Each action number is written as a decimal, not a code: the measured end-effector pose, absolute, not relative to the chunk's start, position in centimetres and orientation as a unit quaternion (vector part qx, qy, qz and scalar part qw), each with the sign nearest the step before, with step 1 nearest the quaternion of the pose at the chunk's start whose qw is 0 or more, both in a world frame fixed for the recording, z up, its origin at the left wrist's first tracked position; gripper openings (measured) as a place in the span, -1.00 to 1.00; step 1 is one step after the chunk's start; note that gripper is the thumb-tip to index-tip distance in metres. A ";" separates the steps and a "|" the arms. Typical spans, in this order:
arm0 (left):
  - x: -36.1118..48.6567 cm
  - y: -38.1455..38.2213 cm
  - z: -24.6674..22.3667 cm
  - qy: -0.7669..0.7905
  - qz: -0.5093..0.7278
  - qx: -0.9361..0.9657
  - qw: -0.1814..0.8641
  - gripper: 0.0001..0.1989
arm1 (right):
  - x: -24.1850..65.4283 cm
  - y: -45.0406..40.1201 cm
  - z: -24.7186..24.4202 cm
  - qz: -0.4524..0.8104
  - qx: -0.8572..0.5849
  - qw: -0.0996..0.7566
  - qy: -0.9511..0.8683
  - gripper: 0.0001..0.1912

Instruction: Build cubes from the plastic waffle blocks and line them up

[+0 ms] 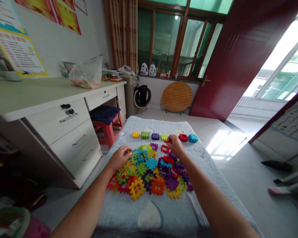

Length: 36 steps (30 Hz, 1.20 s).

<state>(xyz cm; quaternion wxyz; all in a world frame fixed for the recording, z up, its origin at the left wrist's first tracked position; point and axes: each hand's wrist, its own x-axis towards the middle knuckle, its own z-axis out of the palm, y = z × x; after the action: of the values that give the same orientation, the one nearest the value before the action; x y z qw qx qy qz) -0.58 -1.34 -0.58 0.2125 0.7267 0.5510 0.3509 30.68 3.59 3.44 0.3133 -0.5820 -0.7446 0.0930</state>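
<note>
A pile of plastic interlocking building pieces (141, 168) in several colours covers the middle of the cloth-covered table (124, 211). At the pile's upper left edge is my left hand (119, 158), its fingers bent together; what is under the fingertips is hard to see. My right hand (175, 144) pinches a red building piece (167, 141) above the far side of the pile. Just below it lies a red frame piece (165, 148). Beyond the pile runs a row of blocks: yellow (136, 134), green (145, 135), purple (155, 136), light green (164, 137), red (183, 137) and blue (193, 138).
To the left stands a white desk (64, 119) with a plastic bag (87, 72) on it. A red stool (109, 130) with a dark cushion is beside the desk. Behind are a washing machine (130, 87), a round wooden tabletop (177, 96) and a red door (228, 59).
</note>
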 end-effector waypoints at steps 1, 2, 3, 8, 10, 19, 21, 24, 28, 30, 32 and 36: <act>-0.6 -1.3 -0.7 0.550 0.354 0.727 0.212 -0.74 | 31.0 3.4 2.9 0.095 -0.572 0.287 -0.763 -0.91; -0.7 -1.2 -0.9 0.548 0.356 0.727 0.210 -0.75 | 31.1 3.2 2.4 0.103 -0.556 0.260 -0.783 -0.93; -0.7 -1.2 -1.0 0.548 0.357 0.728 0.208 -0.76 | 31.2 3.0 2.0 0.112 -0.538 0.237 -0.801 -0.94; -0.8 -1.0 -1.3 0.546 0.353 0.734 0.197 -0.76 | 31.2 2.9 1.3 0.104 -0.534 0.217 -0.811 -0.93; -0.8 -1.0 -1.4 0.546 0.354 0.734 0.195 -0.76 | 31.2 3.3 1.4 0.080 -0.571 0.216 -0.788 -0.84; -0.9 -1.0 -1.5 0.544 0.353 0.735 0.200 -0.77 | 30.6 3.9 1.3 0.092 -0.609 0.137 -0.776 -0.44; -0.8 -1.1 -1.3 0.544 0.353 0.734 0.199 -0.77 | 30.5 3.8 1.2 0.093 -0.607 0.136 -0.777 -0.40; -0.7 -1.1 -1.1 0.547 0.352 0.734 0.196 -0.76 | 30.4 3.8 1.2 0.091 -0.617 0.116 -0.773 -0.37; -0.7 -1.2 -0.9 0.546 0.352 0.735 0.196 -0.76 | 30.2 3.9 1.3 0.080 -0.637 0.095 -0.761 -0.35; -0.7 -1.2 -0.9 0.546 0.354 0.734 0.197 -0.75 | 30.1 4.1 1.4 0.073 -0.645 0.077 -0.757 -0.44; -0.7 -1.2 -0.9 0.546 0.352 0.734 0.197 -0.74 | 30.0 4.3 1.4 0.071 -0.648 0.057 -0.756 -0.57; -0.8 -1.1 -1.0 0.547 0.345 0.737 0.196 -0.73 | 29.6 4.7 1.2 0.073 -0.643 0.041 -0.761 -0.68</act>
<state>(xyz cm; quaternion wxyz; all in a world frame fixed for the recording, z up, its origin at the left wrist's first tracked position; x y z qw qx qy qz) -0.83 -1.08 -0.98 0.1958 0.7373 0.5470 0.3447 29.59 4.73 1.16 0.0410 -0.6432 -0.7611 0.0726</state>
